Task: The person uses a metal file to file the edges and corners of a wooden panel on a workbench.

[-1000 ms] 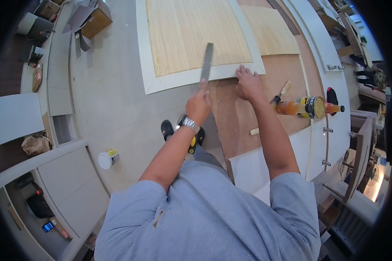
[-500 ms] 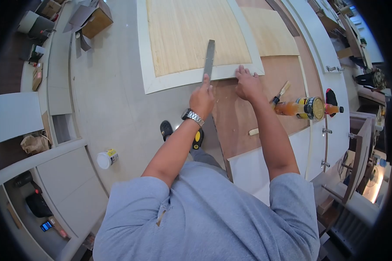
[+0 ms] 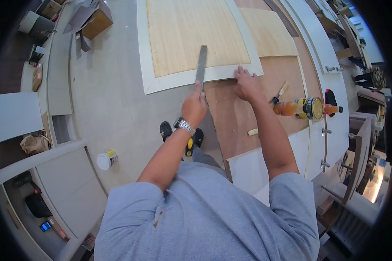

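A flat metal file (image 3: 202,61) is gripped by its lower end in my left hand (image 3: 194,107), which wears a wristwatch (image 3: 185,125). The file's blade lies across the near edge of a framed panel (image 3: 170,80) with a white border and a pale wood-grain middle. My right hand (image 3: 247,84) rests on the white border near its right corner, fingers stretched out and the thumb side hidden. Beneath the panel is a brown board (image 3: 235,122) on the worktop.
Right of my right arm are an orange bottle (image 3: 287,108), a yellow-and-black can (image 3: 313,108) and a brush (image 3: 284,88). A white tub (image 3: 107,159) stands on the floor to the left. An open cardboard box (image 3: 98,24) sits farther back. A thin wood sheet (image 3: 270,32) lies beside the panel.
My left hand and the file have moved left and back toward me along the panel's near edge. My right hand has stayed nearly in place on the border.
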Demonstrator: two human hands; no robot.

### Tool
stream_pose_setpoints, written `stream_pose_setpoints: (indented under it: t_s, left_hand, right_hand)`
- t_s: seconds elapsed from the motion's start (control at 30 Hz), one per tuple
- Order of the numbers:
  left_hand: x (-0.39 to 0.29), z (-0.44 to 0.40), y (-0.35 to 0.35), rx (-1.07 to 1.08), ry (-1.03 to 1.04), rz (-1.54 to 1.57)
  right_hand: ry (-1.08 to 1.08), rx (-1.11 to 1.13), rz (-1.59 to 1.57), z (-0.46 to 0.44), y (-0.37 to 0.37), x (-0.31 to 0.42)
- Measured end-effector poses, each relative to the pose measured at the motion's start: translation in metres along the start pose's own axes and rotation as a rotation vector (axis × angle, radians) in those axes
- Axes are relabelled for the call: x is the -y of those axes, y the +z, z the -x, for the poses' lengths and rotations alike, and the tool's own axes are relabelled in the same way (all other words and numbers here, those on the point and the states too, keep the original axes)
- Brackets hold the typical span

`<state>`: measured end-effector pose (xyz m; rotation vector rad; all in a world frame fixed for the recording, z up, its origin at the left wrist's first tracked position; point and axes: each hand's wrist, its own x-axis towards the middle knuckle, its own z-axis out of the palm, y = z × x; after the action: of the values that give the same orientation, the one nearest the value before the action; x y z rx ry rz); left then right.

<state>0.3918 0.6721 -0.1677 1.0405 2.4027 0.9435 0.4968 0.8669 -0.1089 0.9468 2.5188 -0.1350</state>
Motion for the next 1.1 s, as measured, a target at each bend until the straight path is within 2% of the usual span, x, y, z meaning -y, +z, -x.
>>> stream_pose_setpoints:
  t_s: [0.17, 0.27, 0.37, 0.57, 0.77, 0.97, 1.1]
  left_hand:
    - [0.018, 0.044, -0.014, 0.018, -0.043, 0.053]
    - [-0.007, 0.0, -0.003, 0.04, -0.068, 0.043]
    - [-0.005, -0.016, 0.006, -0.023, 0.0, -0.022]
    - [0.021, 0.051, -0.015, -0.004, -0.046, 0.07]
    - [-0.012, -0.024, 0.021, -0.029, 0.035, -0.029]
    - [0.024, 0.048, -0.02, 0.03, -0.067, 0.059]
    - [-0.002, 0.026, 0.009, 0.065, 0.02, 0.04]
  right_hand:
    - [0.001, -0.003, -0.03, -0.002, 0.008, -0.002]
    - [0.012, -0.008, -0.022, -0.003, 0.006, 0.002]
    - [0.007, -0.006, -0.003, -0.004, 0.001, 0.0]
    - [0.005, -0.001, -0.016, -0.002, 0.005, 0.0]
    - [0.016, 0.011, 0.001, -0.003, -0.002, 0.001]
    - [0.002, -0.039, -0.067, -0.003, 0.008, -0.001]
    - [-0.006, -0.046, -0.059, -0.006, 0.005, -0.003]
